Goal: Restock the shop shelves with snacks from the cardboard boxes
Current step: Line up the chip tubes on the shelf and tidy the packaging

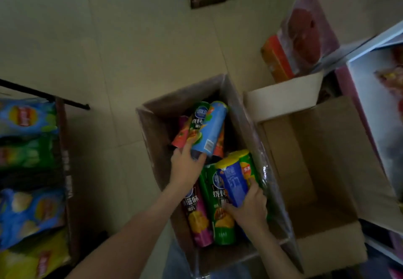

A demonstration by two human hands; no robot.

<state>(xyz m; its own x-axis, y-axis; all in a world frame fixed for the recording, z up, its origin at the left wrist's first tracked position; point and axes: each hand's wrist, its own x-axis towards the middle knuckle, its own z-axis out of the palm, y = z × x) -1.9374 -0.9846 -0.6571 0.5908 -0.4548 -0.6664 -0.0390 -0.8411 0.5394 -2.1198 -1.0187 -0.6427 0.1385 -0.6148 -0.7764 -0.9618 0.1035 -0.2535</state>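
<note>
A big brown cardboard box sits open on the pale floor, with tall round snack tubes inside. The left grip is wrapped around the bottom of a light blue snack tube that tilts at the far end of the box. The right grip holds a dark blue tube with a yellow lid, next to a green tube and a pink tube. A second open cardboard box stands just beside it

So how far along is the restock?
Done: the right box shows bare cardboard inside. In hand: left grip holds a light-blue can, right grip a dark-blue can. Left: more cans lie in the middle box.
</note>
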